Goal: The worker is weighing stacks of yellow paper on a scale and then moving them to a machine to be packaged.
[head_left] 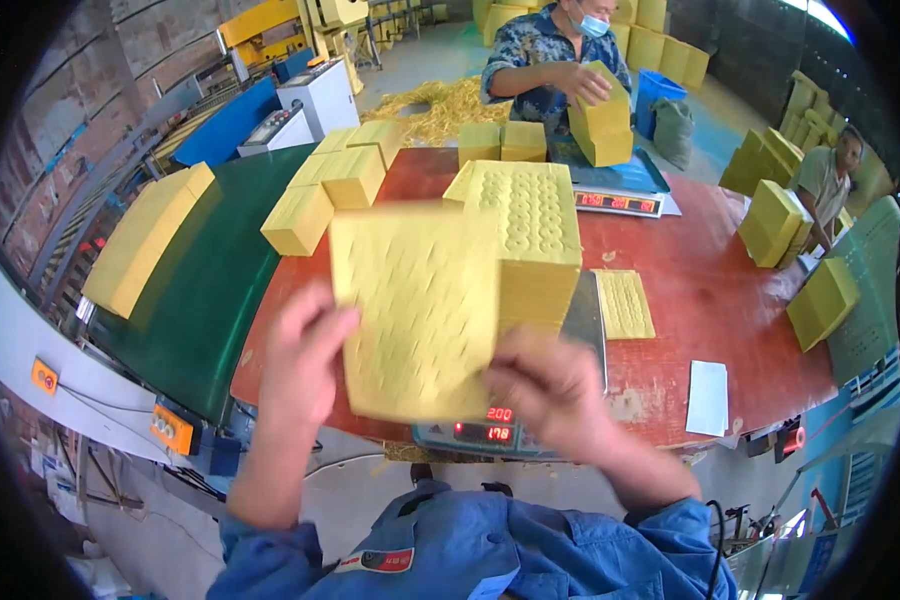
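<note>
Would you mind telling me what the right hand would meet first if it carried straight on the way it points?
The right hand points up and left, already gripping the yellow sheet. Beyond that, likely the yellow stack on the scale, though depth is unclear.

- At frame centre, we hold a sheet [415, 305] between left hand [300, 365] and right hand [550, 385].
- Behind it, a stack [530, 235] rests on a scale [505, 432].
- A conveyor [195, 290] lies left of the table [720, 290].
</note>
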`<state>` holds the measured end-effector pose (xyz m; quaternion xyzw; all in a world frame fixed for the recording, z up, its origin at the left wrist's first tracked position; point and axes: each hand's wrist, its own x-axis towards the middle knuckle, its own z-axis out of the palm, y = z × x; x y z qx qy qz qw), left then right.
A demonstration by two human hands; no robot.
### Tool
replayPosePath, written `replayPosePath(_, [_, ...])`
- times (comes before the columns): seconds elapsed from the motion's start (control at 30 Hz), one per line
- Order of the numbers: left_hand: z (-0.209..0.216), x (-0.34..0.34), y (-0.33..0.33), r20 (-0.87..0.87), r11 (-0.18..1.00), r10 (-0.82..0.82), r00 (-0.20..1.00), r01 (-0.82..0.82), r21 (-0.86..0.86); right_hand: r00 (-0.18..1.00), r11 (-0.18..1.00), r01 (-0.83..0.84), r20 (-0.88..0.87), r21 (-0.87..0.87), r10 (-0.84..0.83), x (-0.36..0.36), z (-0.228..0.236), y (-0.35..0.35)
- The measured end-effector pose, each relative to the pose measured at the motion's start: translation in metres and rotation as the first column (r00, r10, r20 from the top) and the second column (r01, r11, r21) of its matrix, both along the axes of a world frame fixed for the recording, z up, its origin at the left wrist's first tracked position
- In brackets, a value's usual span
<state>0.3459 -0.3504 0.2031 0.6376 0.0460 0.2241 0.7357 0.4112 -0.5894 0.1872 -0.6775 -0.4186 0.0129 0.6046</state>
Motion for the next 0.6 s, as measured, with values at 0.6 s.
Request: replayPosePath(0.6, [0.036,0.171,-0.002,-0.387,0.853,-0.217,0.896,0.367,0.372,0.931,0.933,0.358,-0.061,-0.029,-0.359,0.125,0.027,-0.020])
